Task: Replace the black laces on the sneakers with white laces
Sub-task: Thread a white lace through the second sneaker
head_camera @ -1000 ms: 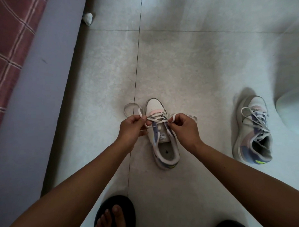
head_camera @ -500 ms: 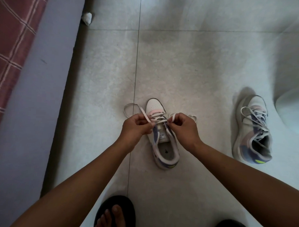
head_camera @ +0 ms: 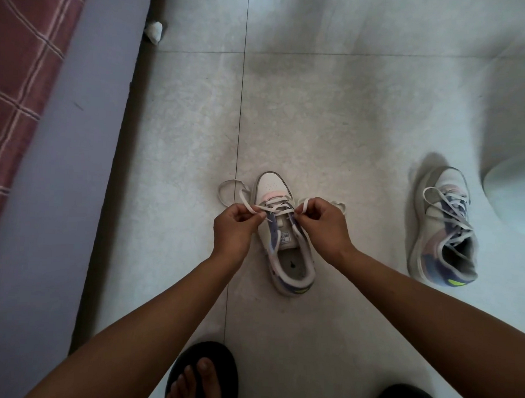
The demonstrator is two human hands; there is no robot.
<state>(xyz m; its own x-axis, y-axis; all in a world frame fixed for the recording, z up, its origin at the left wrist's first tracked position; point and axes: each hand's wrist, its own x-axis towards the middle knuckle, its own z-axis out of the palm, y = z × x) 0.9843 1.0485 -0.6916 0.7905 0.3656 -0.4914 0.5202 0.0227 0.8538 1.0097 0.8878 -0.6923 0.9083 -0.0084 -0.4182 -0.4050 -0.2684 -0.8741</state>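
Note:
A white, blue and pink sneaker [head_camera: 289,254] stands on the tiled floor in front of me, toe pointing away. A white lace [head_camera: 277,207] crosses its lower eyelets. My left hand [head_camera: 234,230] pinches the lace's left end beside the tongue, and the slack loops out on the floor to the left. My right hand [head_camera: 326,227] pinches the right end, with slack trailing behind it. The second sneaker [head_camera: 443,227] lies at the right, fully laced in white, untouched.
A bed edge with a purple sheet [head_camera: 61,160] and a red plaid cover runs down the left. A crumpled white scrap [head_camera: 154,31] lies on the floor by it. My feet in black sandals [head_camera: 202,376] are at the bottom. A pale rounded object [head_camera: 514,197] sits far right.
My left hand has shifted slightly right, closer to the sneaker's tongue, drawing the left lace end with it. The right hand has barely moved.

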